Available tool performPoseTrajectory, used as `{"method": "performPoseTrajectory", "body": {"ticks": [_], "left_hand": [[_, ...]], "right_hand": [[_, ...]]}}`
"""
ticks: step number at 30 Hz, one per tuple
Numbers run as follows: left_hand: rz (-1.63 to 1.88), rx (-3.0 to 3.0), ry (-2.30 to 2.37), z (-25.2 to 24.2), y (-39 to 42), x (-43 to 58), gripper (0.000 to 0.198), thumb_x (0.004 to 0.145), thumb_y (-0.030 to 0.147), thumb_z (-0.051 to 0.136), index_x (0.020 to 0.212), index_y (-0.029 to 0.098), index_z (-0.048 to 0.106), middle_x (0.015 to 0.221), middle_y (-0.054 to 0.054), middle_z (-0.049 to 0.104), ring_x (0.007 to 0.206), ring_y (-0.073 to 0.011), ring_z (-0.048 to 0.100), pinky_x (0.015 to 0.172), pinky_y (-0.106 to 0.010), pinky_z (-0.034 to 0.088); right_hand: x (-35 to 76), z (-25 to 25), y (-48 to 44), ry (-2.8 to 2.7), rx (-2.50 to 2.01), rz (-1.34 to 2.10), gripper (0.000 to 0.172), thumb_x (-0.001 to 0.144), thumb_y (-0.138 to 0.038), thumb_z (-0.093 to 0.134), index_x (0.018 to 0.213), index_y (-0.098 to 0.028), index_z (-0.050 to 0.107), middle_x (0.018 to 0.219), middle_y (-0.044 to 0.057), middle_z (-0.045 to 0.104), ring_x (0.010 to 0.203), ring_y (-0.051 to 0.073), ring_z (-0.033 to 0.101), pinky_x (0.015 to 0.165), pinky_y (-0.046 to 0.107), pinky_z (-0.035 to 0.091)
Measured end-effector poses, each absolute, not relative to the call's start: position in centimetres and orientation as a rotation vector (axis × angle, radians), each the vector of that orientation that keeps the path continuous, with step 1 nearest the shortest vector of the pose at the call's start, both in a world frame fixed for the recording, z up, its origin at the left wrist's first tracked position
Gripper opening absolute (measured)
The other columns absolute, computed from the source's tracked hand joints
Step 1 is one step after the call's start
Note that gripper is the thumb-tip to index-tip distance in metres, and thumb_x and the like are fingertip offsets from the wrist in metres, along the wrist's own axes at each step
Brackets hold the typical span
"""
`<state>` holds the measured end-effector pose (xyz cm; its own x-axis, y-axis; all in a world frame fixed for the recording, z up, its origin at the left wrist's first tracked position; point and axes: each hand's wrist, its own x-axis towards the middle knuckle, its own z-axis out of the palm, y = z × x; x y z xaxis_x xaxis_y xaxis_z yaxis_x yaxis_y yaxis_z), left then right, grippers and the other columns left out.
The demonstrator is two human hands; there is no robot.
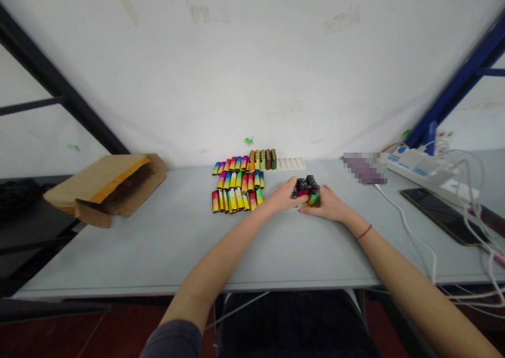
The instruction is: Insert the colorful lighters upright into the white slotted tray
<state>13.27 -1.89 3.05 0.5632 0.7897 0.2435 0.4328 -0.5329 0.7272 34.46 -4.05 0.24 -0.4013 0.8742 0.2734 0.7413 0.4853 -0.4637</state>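
Near the middle right of the table, my left hand point(284, 196) and my right hand point(328, 204) close around a cluster of small black-topped cylinders point(310, 183) from both sides. Some bodies in the cluster are red, and one is green and yellow. A pale edge shows beneath my left fingers, mostly hidden. To the left lie three rows of shiny, colour-graded tubes point(236, 180) in pink, red, yellow, green and blue. Behind them stands a block of upright gold and green tubes point(263, 159), with a white holed tray point(291, 163) beside it.
An open cardboard box point(114, 181) sits at the left end of the table point(158, 252). On the right are a white power strip point(430, 176), a dark phone point(442, 216), a purple item point(363, 169) partly blurred out, and loose white cables point(410, 226). A wall stands behind.
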Motion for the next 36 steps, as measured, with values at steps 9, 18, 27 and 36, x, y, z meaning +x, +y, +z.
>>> {"method": "performPoseTrajectory", "body": {"ticks": [9, 18, 27, 36], "left_hand": [[0.762, 2.174, 0.948, 3.8, -1.8, 13.3, 0.038, 0.090, 0.038, 0.065, 0.121, 0.019, 0.054, 0.111, -0.008, 0.069, 0.102, -0.0231, 0.065, 0.098, -0.038, 0.052], [0.818, 2.113, 0.943, 3.0, -2.1, 13.5, 0.034, 0.088, 0.041, 0.069, 0.113, 0.020, 0.058, 0.098, -0.003, 0.071, 0.092, -0.0211, 0.066, 0.087, -0.033, 0.052], [1.256, 1.508, 1.064, 4.3, -2.4, 14.5, 0.020, 0.081, 0.025, 0.076, 0.091, 0.020, 0.060, 0.087, 0.000, 0.068, 0.087, -0.0172, 0.063, 0.089, -0.030, 0.051], [1.123, 0.525, 0.863, 7.2, -1.5, 10.9, 0.015, 0.083, 0.027, 0.069, 0.076, 0.019, 0.058, 0.066, 0.003, 0.062, 0.063, -0.0127, 0.065, 0.071, -0.029, 0.058]], "right_hand": [[34.6, 0.3, -3.9, -2.251, -1.338, 0.443, 0.049, 0.079, -0.059, 0.078, 0.111, -0.023, 0.069, 0.113, 0.011, 0.078, 0.106, 0.037, 0.071, 0.104, 0.059, 0.045], [34.7, 0.2, -3.9, -2.261, -1.329, 0.444, 0.049, 0.081, -0.059, 0.076, 0.114, -0.024, 0.069, 0.109, 0.010, 0.079, 0.105, 0.038, 0.072, 0.104, 0.059, 0.045], [34.7, 0.1, -3.8, -2.241, -1.350, 0.447, 0.056, 0.079, -0.063, 0.076, 0.116, -0.022, 0.066, 0.108, 0.011, 0.078, 0.102, 0.037, 0.072, 0.104, 0.059, 0.045], [34.7, 0.1, -3.8, -2.256, -1.366, 0.400, 0.056, 0.079, -0.065, 0.075, 0.112, -0.021, 0.067, 0.104, 0.011, 0.077, 0.096, 0.034, 0.071, 0.101, 0.058, 0.047]]}}
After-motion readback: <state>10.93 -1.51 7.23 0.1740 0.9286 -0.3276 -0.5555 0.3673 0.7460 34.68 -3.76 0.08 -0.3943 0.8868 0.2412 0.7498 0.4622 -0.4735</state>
